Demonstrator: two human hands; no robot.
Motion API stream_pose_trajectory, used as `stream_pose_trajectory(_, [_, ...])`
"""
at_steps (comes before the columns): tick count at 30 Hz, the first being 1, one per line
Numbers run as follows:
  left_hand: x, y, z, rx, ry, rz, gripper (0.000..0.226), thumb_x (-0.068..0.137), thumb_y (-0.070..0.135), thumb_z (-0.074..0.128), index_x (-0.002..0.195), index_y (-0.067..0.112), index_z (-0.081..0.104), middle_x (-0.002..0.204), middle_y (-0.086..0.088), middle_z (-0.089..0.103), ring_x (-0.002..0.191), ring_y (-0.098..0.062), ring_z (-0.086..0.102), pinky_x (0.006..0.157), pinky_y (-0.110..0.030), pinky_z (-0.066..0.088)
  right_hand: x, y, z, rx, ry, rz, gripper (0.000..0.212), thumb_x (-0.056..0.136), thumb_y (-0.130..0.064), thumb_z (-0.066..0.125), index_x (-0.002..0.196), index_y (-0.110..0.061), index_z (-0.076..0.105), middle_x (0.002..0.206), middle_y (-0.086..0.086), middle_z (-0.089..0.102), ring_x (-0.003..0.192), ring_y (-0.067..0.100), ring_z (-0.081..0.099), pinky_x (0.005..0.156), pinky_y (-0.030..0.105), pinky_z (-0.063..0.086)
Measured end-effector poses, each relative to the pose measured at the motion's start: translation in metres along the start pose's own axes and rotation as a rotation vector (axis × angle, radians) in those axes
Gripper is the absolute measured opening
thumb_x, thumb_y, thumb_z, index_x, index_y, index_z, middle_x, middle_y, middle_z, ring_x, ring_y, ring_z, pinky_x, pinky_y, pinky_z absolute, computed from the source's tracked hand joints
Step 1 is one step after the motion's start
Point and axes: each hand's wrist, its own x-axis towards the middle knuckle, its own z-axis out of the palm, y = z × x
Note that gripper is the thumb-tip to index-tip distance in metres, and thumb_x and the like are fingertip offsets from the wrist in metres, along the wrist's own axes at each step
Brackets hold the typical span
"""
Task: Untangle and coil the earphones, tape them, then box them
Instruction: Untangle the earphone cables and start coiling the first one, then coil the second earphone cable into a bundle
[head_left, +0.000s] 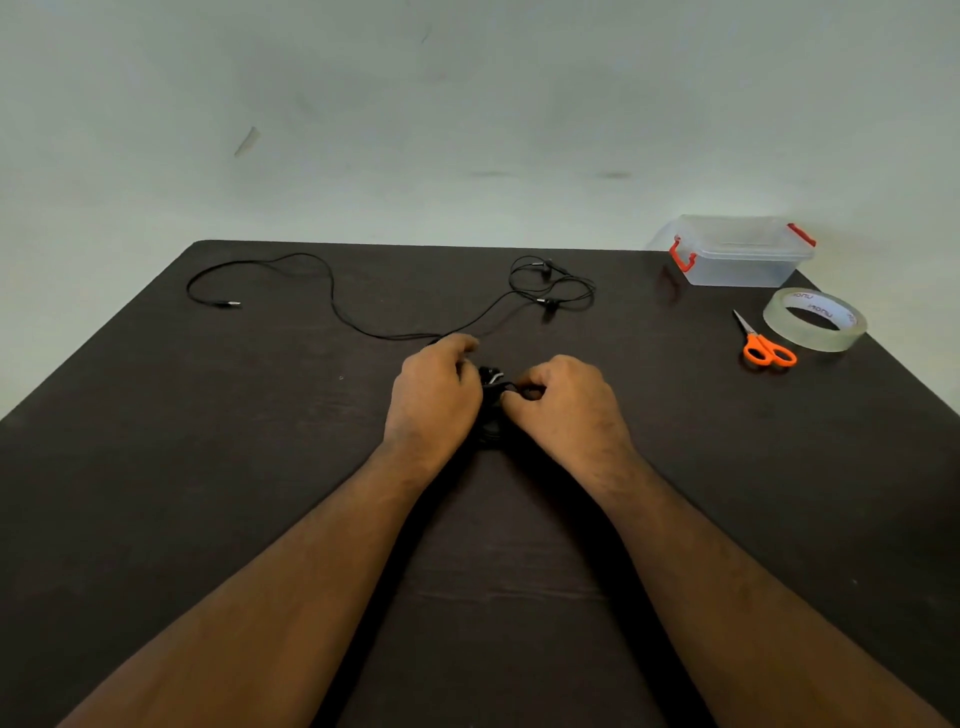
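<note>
A dark wood-grain table (218, 467) fills the frame beneath a pale wall (467, 104), with two bare forearms reaching in from the near edge. The left hand (434, 395) and right hand (563, 402) meet just apart at the middle of the table, both curled narrow around a small black tangle of earphone cable (491, 382) pinched between them; the right hand's fingertips (511, 397) close on a strand of it, while the left hand's fingers bend over its far side. Far beyond the right hand and well off to its right stands a clear plastic box (737, 252) with red clasps, at the table's far corner. Nearer than the box, still well to the right of the right hand, lies a roll of clear tape (814, 322), flat on the table, and just beside it on the hand's side a pair of orange-handled scissors (763, 343). From the left hand, the loose black earphones (363, 322) trail away across the far table: the earbuds (548, 288) loop beyond the right hand, and the jack plug (231, 303) rests far to the left hand's left
</note>
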Motion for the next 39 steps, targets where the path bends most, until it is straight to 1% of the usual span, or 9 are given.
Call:
stream_pose_trajectory(6, [0.004,-0.008,0.002,-0.101,0.078,-0.022,0.027,0.094,0.012,0.051,0.114,0.015,0.070,0.111,0.001,0.071,0.105,-0.012,0.064,0.096,-0.033,0.051,-0.004,-0.001,-0.001,0.079,0.012,-0.006,0.023,0.080,-0.037,0.058,0.083,-0.021,0.074,0.070,-0.006,0.063,0.065,0.007,0.060,0.056,0.022,0.049])
stream_pose_trajectory(8, [0.005,-0.009,0.001,-0.162,0.124,-0.025,0.024,0.093,0.011,0.055,0.110,0.015,0.072,0.105,0.004,0.072,0.096,-0.006,0.065,0.091,-0.026,0.053,-0.005,-0.001,-0.002,0.131,0.010,-0.001,0.025,0.080,-0.037,0.056,0.085,-0.021,0.074,0.068,-0.007,0.065,0.064,0.006,0.062,0.062,0.028,0.055])
stream_pose_trajectory(11, [0.004,-0.009,-0.004,-0.213,0.195,0.023,0.021,0.093,0.011,0.058,0.109,0.015,0.071,0.097,0.008,0.070,0.087,0.000,0.064,0.082,-0.015,0.052,-0.004,0.000,-0.003,0.194,0.033,0.018,0.022,0.082,-0.034,0.057,0.085,-0.022,0.075,0.069,-0.011,0.068,0.065,0.003,0.063,0.063,0.025,0.055])
stream_pose_trajectory(15, [0.007,-0.016,-0.018,-0.167,0.259,0.069,0.022,0.094,0.010,0.057,0.111,0.013,0.071,0.103,0.003,0.070,0.094,-0.007,0.065,0.086,-0.022,0.053,0.002,0.003,-0.003,0.271,0.070,0.066,0.022,0.083,-0.028,0.057,0.077,-0.019,0.075,0.069,-0.010,0.071,0.064,0.005,0.066,0.061,0.027,0.057])
stream_pose_trajectory(22, [0.028,-0.048,-0.051,-0.104,0.313,-0.079,0.023,0.093,0.007,0.055,0.108,0.010,0.072,0.104,-0.003,0.071,0.096,-0.015,0.066,0.088,-0.023,0.051,0.020,0.002,-0.009,0.300,0.093,0.070,0.023,0.087,-0.029,0.064,0.073,-0.015,0.074,0.065,-0.003,0.070,0.061,0.015,0.066,0.062,0.032,0.057])
stream_pose_trajectory(27, [0.044,-0.085,-0.091,-0.027,0.318,-0.175,0.024,0.092,0.007,0.055,0.108,0.011,0.072,0.106,-0.003,0.071,0.098,-0.015,0.065,0.086,-0.021,0.046,0.049,-0.029,-0.014,0.247,0.097,-0.118,0.021,0.087,-0.030,0.064,0.075,-0.016,0.074,0.072,-0.006,0.072,0.067,0.011,0.066,0.069,0.033,0.057])
stream_pose_trajectory(31, [0.059,-0.130,-0.139,0.126,0.325,-0.220,0.024,0.092,0.009,0.056,0.110,0.010,0.071,0.111,-0.004,0.070,0.099,-0.015,0.063,0.086,-0.023,0.044,0.078,-0.090,0.004,0.240,-0.049,-0.332,0.016,0.088,-0.029,0.065,0.082,-0.019,0.076,0.080,-0.011,0.073,0.074,0.002,0.065,0.071,0.023,0.053])
stream_pose_trajectory(35, [0.075,-0.156,-0.155,0.117,0.289,-0.304,0.026,0.088,0.012,0.058,0.110,0.015,0.071,0.099,-0.002,0.070,0.090,-0.020,0.066,0.086,-0.032,0.053,0.103,-0.139,0.050,0.180,-0.169,-0.451,0.017,0.085,-0.029,0.066,0.078,-0.017,0.074,0.077,-0.008,0.072,0.072,0.006,0.065,0.070,0.027,0.054])
stream_pose_trajectory(39, [0.099,-0.162,-0.157,0.162,0.242,-0.336,0.032,0.087,0.021,0.060,0.118,0.021,0.069,0.110,-0.002,0.071,0.106,-0.025,0.065,0.095,-0.037,0.051,0.122,-0.159,0.094,0.126,-0.216,-0.519,0.016,0.086,-0.026,0.066,0.084,-0.014,0.075,0.083,-0.003,0.071,0.077,0.011,0.064,0.073,0.027,0.052])
